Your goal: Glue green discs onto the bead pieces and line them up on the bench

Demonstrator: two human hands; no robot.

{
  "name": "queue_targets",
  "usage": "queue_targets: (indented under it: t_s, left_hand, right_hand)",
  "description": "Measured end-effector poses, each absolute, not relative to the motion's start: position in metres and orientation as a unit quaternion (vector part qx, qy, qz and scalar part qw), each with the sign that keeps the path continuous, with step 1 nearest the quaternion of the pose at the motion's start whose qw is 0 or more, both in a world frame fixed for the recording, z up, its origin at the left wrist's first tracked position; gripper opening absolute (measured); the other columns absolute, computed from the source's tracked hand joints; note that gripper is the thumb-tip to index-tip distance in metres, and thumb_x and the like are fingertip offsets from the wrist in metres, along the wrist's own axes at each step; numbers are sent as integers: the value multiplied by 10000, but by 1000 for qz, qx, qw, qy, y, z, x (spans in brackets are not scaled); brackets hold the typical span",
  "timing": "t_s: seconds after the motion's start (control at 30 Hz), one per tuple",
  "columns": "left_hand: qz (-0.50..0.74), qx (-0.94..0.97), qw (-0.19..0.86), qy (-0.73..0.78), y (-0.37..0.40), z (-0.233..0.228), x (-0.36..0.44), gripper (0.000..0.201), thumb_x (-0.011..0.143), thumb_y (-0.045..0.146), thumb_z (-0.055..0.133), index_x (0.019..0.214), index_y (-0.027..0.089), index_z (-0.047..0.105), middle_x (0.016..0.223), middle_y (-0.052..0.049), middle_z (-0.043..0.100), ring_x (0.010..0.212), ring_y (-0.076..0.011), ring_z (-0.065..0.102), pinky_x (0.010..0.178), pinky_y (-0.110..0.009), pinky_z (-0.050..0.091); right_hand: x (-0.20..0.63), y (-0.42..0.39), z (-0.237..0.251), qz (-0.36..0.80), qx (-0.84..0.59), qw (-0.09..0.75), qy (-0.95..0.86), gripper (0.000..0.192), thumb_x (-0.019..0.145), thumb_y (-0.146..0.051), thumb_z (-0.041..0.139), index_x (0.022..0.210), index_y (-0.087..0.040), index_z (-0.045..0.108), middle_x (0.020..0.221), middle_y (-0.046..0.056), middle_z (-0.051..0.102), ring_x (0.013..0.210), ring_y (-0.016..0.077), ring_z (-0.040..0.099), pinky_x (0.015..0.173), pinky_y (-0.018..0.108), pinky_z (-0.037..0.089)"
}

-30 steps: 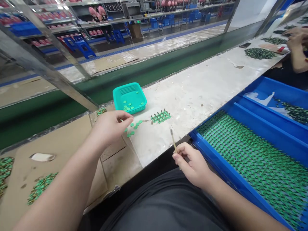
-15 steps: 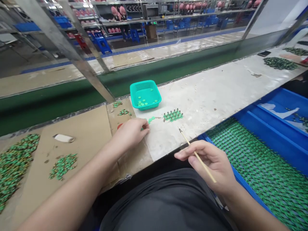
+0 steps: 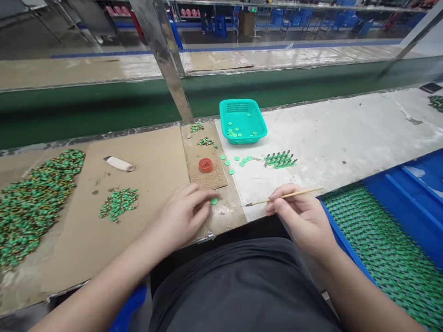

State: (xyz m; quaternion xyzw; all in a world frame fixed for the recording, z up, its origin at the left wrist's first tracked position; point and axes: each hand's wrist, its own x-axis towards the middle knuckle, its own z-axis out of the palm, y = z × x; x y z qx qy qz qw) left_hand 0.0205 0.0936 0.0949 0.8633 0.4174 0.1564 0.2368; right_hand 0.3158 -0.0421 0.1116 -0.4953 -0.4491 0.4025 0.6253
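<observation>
My left hand (image 3: 187, 210) is low over the near edge of the bench, thumb and index finger closed around a small green disc (image 3: 213, 201). In my right hand (image 3: 301, 210) a thin paintbrush (image 3: 265, 201) lies pinched, its dark tip pointing left towards that disc. Beyond my left hand stands a small red cap (image 3: 205, 165), its contents hard to make out. Several loose green discs (image 3: 231, 172) are scattered to the cap's right. Farther right, green discs with dark upright pieces on them (image 3: 280, 159) stand grouped in rows.
A turquoise basket (image 3: 243, 140) with several green discs stands at the back. On the left are a large heap of green and gold-brown pieces (image 3: 41, 203), a smaller pile (image 3: 119, 204) and a white tube (image 3: 119, 164). Blue trays (image 3: 408, 203) sit low on the right, one filled with green pieces.
My left hand has come nearer with a green disc at its fingertips, uncovering the red cap. The brush has swung from pointing away to pointing left. The view has turned left and down.
</observation>
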Motion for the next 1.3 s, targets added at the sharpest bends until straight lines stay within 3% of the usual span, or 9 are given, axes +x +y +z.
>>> queue_targets:
  t_s: [0.1,0.17,0.33,0.43,0.57,0.8,0.97,1.2,1.3]
  left_hand:
    - [157,906,197,340,101,94,14,398,1177,415,562,1321,341,926,1077,-66,822,1061,-276,753,965,-440,618]
    - [167,917,163,325,103,90,12,326,1180,408,602,1234,305,907,1081,-60,842,1028,-274,753,939,-449,605]
    - [215,901,29,377,82,82,7,328,1224,472,669,998,254,764,934,-51,765,895,-280,712,797,-445,501]
    - [261,892,35,366,65,81,2,214,1238,423,705,1153,234,761,1042,-48,804,972,-268,736,860,-439,517]
    - [285,900,65,323,54,80,-6,163,1214,224,725,1365,218,784,1266,-60,899,1156,-268,765,1033,-449,530]
    - [298,907,68,289,53,70,-8,253,1192,161,721,1423,151,827,1308,-77,942,1210,-280,787,1074,-486,533]
    - [295,911,68,280,48,60,-12,300,1208,188,663,1444,150,844,1454,-86,914,1356,-320,754,1185,-525,510]
    - [304,899,80,304,42,50,-14,357,1153,156,639,1416,244,866,1543,-30,887,1366,-317,760,1212,-533,532]
    - [313,896,89,303,42,47,-15,401,1149,149,659,1496,207,850,1573,-46,875,1397,-319,749,1319,-538,498]
  right_hand:
    - [310,-27,112,392,-509,638,-425,311,934,-251,1058,901,-250,748,781,-61,679,679,103,622,633,193,549]
    - [307,-19,110,409,-502,645,-406,326,935,-280,1053,904,-251,729,758,-77,623,649,98,554,604,197,504]
    - [299,2,103,480,-481,600,-422,306,1156,-514,886,1045,-229,879,736,-15,750,650,137,706,643,251,609]
    - [293,13,100,481,-483,589,-434,295,1183,-506,870,1067,-237,905,874,35,873,794,176,847,774,306,733]
    - [284,28,103,441,-499,575,-475,101,1181,-360,876,1147,-267,896,939,8,892,833,164,883,816,301,769]
    - [266,74,113,235,-533,524,-621,112,1191,-225,782,1108,-266,846,1061,18,886,864,163,852,808,318,716]
    - [249,111,110,122,-486,505,-703,205,1183,-231,830,993,-270,763,912,-33,817,757,136,744,729,293,613]
    - [243,126,100,119,-505,462,-720,277,1204,-218,789,951,-286,695,844,-41,738,742,151,683,730,309,569]
    - [242,126,97,128,-515,463,-710,244,1199,-198,790,985,-285,710,859,-44,733,744,146,677,734,308,556]
